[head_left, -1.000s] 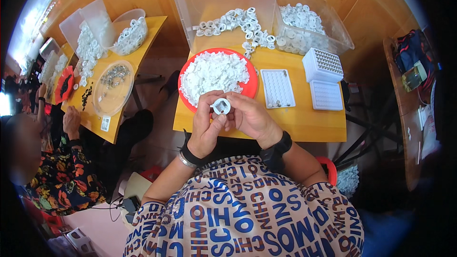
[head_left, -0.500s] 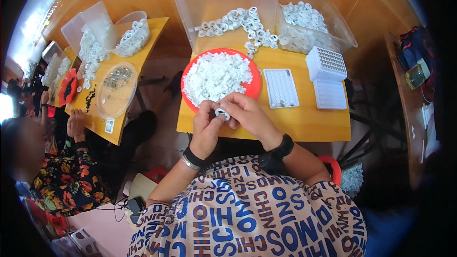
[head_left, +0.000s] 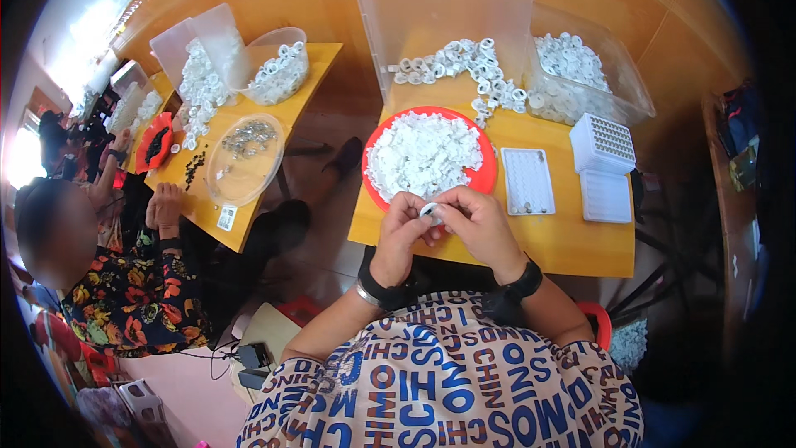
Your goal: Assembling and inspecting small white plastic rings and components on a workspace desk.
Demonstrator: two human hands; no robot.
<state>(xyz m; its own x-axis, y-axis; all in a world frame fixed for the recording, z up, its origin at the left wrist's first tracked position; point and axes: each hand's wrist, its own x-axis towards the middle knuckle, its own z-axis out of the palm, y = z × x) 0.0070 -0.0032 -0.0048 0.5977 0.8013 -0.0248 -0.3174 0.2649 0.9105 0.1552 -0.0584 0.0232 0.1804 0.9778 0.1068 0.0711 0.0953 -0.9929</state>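
Note:
Over the table's near edge, just below the red round tray (head_left: 489, 176), my two hands meet around one small white round plastic part (head_left: 429, 211) with a dark opening in its middle. My left hand (head_left: 400, 236) pinches it from the left, thumb on its near side. My right hand (head_left: 479, 220) grips its right side with thumb and fingertips. Whether a smaller piece sits between the fingers is hidden. A heap of small white plastic pieces (head_left: 424, 149) fills the tray right beyond my hands.
Right of the red tray lies a white slotted tray (head_left: 528, 181), beside stacked white trays (head_left: 604, 143). Behind are loose white rings (head_left: 464, 60) and a clear bin (head_left: 590, 87) of white parts. At left, another person (head_left: 137, 290) sits at a second table (head_left: 311, 83).
The whole view has shifted, so the table appears farther right and lower. Both hands stay together on the white round part, and my right thumb now lies closer over it.

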